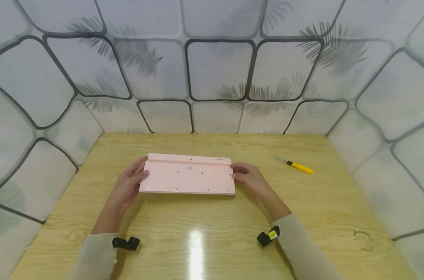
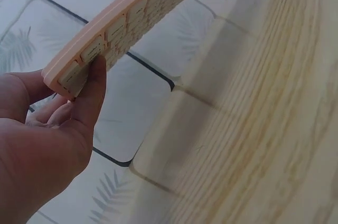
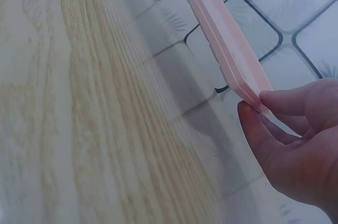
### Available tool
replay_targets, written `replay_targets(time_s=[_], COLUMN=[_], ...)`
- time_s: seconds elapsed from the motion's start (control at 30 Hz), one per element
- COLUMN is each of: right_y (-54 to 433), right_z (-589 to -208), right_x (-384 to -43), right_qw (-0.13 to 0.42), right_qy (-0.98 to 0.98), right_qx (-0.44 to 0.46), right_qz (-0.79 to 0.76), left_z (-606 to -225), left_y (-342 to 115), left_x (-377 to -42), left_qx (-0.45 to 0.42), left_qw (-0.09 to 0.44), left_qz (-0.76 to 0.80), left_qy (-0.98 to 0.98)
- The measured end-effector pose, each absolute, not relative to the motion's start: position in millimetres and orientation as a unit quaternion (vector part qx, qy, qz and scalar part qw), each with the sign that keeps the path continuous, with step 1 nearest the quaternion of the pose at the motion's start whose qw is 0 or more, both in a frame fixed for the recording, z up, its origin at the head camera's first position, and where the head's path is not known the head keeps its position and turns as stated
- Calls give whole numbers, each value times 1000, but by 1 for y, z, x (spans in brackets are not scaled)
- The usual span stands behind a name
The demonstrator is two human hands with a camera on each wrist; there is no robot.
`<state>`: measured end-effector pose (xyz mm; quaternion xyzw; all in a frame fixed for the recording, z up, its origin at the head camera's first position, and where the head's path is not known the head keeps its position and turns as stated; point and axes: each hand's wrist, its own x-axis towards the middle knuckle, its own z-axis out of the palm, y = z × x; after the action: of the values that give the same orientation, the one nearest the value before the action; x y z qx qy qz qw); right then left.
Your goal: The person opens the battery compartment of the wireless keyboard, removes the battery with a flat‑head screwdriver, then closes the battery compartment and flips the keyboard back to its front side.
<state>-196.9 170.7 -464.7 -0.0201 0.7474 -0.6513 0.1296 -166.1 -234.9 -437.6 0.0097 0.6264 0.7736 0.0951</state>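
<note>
A pink keyboard [image 1: 187,177] is held up over the wooden table, its underside with several small screws facing the head camera. My left hand [image 1: 129,182] pinches one short end, thumb on the underside. In the left wrist view, white keys line the other face of the keyboard [image 2: 119,23], and a finger of my left hand [image 2: 53,134] presses on them. At the opposite end my right hand [image 1: 252,179] pinches the edge. The right wrist view has the keyboard's corner [image 3: 237,76] between thumb and fingers of my right hand [image 3: 296,139].
A screwdriver [image 1: 299,167] with a yellow handle lies on the table [image 1: 163,233] to the right of the keyboard. Patterned walls [image 1: 219,70] enclose the table at the back and both sides. A dark curved mark [image 1: 364,240] shows at the table's right.
</note>
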Motion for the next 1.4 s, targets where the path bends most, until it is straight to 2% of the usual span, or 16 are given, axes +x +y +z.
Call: replay_targets(time_s=[0.3,0.63,0.93,1.13,1.4], right_y=[189,215,229,240,242], right_z=[-456,-449,-459,-466,-474], right_x=[-196,-204,-210,-212,-212], right_qw=[107,85,78,90,67], right_qy=[774,791,778,796,852], right_qx=[-4,19,33,29,35], right_qz=[-624,-606,-623,-598,-518], left_z=[-448,-452,-459,-460,-458], left_y=[-224,-199,-180,-163,-149], left_x=[-175,-191,-208,-215,-213], left_qx=[42,40,36,36,30], left_qw=[113,138,154,151,150], left_qz=[683,640,635,600,566], left_qy=[720,755,756,785,810])
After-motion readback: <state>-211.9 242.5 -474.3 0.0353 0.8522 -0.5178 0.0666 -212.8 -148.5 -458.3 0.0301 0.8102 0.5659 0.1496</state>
